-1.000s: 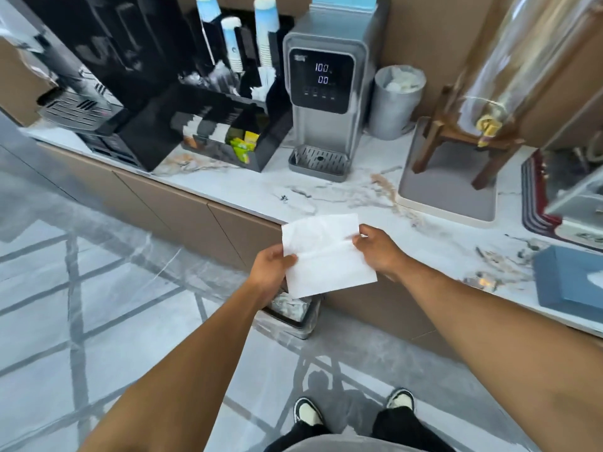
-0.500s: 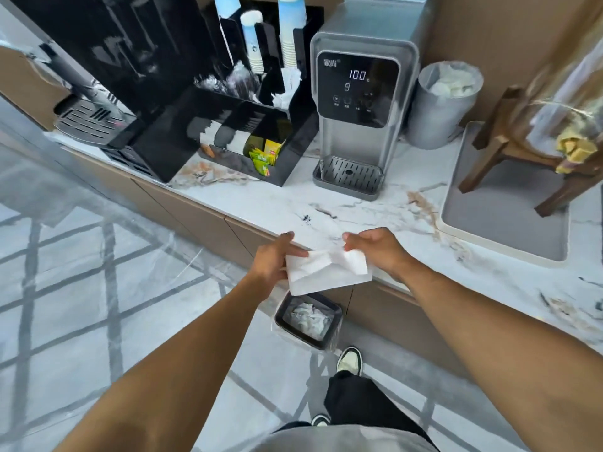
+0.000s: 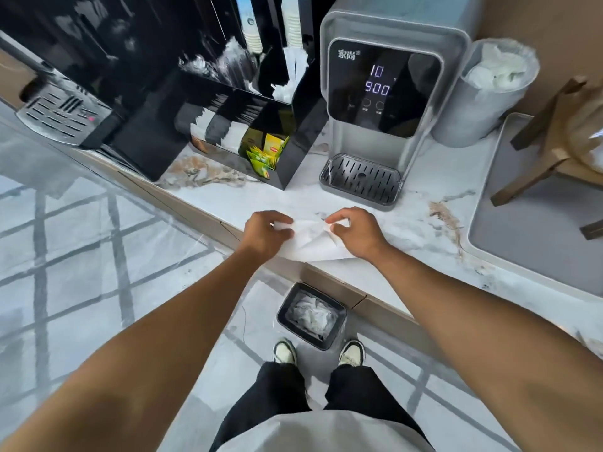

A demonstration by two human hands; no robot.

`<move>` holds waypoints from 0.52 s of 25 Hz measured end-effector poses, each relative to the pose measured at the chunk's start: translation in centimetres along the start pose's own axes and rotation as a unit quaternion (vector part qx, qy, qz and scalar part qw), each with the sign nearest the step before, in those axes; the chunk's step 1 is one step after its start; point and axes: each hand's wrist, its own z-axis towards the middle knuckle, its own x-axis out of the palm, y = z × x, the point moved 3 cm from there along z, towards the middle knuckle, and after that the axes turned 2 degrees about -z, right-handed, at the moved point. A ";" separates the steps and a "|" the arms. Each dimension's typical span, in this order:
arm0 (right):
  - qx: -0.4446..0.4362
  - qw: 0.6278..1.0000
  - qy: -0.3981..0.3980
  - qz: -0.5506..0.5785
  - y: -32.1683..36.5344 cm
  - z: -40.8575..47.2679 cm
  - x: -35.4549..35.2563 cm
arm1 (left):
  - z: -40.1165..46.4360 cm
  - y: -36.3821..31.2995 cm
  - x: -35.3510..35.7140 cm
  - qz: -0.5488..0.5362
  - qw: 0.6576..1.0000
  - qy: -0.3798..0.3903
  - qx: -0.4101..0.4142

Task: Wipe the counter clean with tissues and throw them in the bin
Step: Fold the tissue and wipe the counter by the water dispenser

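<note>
Both the left hand [image 3: 266, 233] and right hand [image 3: 355, 231] pinch the tissue [image 3: 313, 243] shut-fingered at centre frame on the tabletop [image 3: 408, 256] edge, wiping apparently about to begin; next, press and sweep, the bin [image 3: 311, 316] waiting below.

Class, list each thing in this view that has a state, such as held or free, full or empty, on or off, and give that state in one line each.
Tissue: spread flat on the counter edge, gripped at both ends.
Left hand: grip shut on the tissue.
Right hand: grip shut on the tissue.
Floor bin: open, holding crumpled tissues.
Water dispenser: on, display lit.
Grey countertop bin: full of white tissue.
Tea bag compartment: stocked with yellow-green packets.
</note>
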 end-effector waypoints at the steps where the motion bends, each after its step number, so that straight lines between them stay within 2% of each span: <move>1: 0.000 1.000 -0.014 -0.014 0.3 0.9 0.3 | 1.1 0.1 -0.1 -0.001 1.000 0.002 -0.004; 6: 0.011 0.996 -0.053 -0.069 2.4 5.0 2.6 | 7.4 0.4 -1.0 0.037 0.999 0.002 0.027; 9: 0.048 0.992 -0.033 -0.110 2.9 7.1 4.3 | 10.7 1.2 -0.9 0.064 0.995 0.044 0.068; 13: 0.076 0.973 -0.051 -0.211 2.9 8.2 5.8 | 13.4 2.6 -0.3 0.156 0.976 0.085 0.127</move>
